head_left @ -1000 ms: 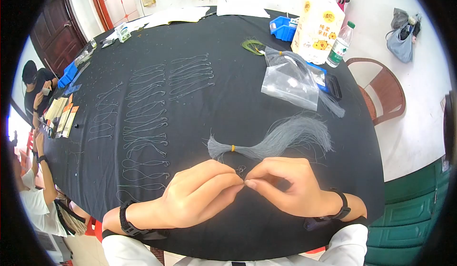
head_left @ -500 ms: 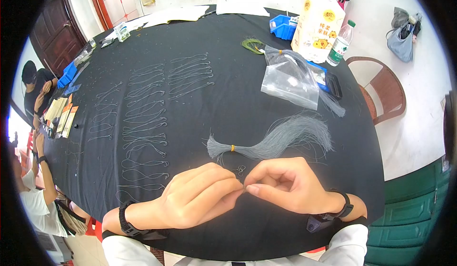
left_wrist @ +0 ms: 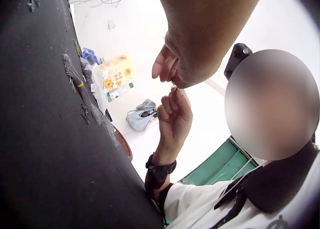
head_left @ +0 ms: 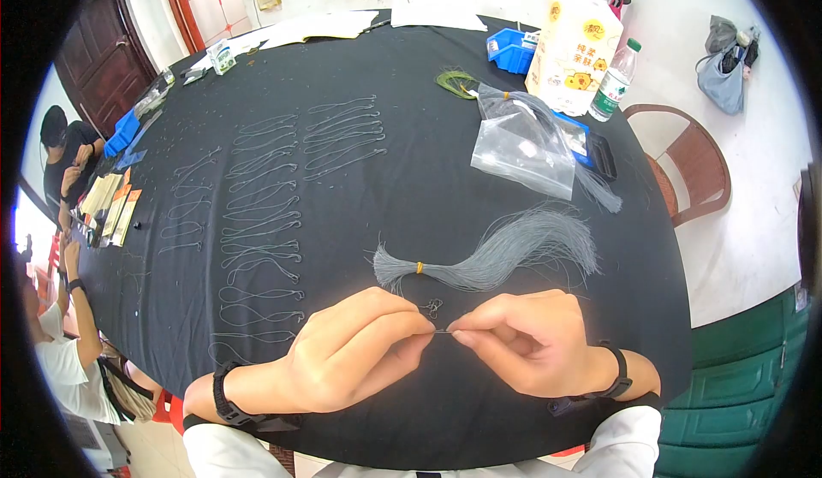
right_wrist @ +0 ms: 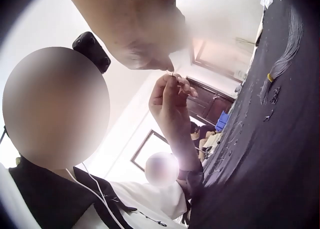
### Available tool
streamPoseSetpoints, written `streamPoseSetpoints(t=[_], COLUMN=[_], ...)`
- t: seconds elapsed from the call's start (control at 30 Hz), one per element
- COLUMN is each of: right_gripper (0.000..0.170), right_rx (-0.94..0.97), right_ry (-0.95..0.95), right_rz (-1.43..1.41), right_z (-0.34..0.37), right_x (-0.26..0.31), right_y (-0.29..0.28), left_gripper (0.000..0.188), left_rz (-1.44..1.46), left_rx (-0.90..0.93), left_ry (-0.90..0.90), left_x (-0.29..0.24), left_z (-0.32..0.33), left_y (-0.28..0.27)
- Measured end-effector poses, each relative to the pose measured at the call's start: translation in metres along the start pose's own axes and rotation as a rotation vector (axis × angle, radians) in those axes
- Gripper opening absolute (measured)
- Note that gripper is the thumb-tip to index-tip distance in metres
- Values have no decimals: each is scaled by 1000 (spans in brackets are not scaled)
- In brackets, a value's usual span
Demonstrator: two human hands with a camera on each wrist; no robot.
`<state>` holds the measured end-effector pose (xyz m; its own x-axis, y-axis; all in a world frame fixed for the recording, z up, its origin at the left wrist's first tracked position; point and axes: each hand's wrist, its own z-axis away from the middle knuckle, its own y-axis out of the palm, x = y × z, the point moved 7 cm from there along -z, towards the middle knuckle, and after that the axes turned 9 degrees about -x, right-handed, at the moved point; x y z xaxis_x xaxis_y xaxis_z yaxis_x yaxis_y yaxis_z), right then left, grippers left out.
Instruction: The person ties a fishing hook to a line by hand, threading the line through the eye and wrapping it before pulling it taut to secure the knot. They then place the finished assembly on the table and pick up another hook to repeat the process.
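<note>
In the head view the left hand point(head_left: 364, 350) and the right hand point(head_left: 531, 341) face each other over the black cloth, fingertips a small gap apart. Each pinches an end of a tiny thin dark piece point(head_left: 442, 332) spanning that gap; its exact shape is too small to tell. Just beyond the fingertips lies a small tangle of dark loops point(head_left: 434, 308). Behind it rests a bundle of grey strands point(head_left: 514, 247), tied by a yellow band point(head_left: 419, 267). The left wrist view shows the right hand point(left_wrist: 175, 116) pinching; the right wrist view shows the left hand point(right_wrist: 170, 99) pinching too.
Rows of looped grey cords point(head_left: 261, 221) lie left of centre. A clear plastic bag point(head_left: 522, 157), a blue bin point(head_left: 511, 51), a tissue pack point(head_left: 574, 54) and a bottle point(head_left: 614, 84) stand or lie at the back right. Other people sit at the far left.
The right hand has moved slightly to the right, away from the left fingertips, and the thin piece now shows between them. The left hand has barely moved.
</note>
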<state>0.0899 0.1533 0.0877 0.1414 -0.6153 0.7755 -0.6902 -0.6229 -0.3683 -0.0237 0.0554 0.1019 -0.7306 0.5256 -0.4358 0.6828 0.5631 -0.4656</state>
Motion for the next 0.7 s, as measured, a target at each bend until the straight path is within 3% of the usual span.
streamPoseSetpoints(t=[0.23,0.33,0.53,0.7], right_gripper=[13,18,19,18], right_rx=[44,-117,-56,-45], right_ry=[-36,-209,-345,-300], right_rz=[57,21,170,144], right_z=[-1,-1,-1,0], right_x=[5,13,20,15], right_y=[3,-4,0,2], left_gripper=[30,29,28,28], left_rz=[2,2,13,9], left_rx=[-10,-19,-19,-14], left_ry=[-8,-20,-31,-39], left_x=[0,1,2,2], left_z=[0,1,1,1], left_y=[1,0,1,1])
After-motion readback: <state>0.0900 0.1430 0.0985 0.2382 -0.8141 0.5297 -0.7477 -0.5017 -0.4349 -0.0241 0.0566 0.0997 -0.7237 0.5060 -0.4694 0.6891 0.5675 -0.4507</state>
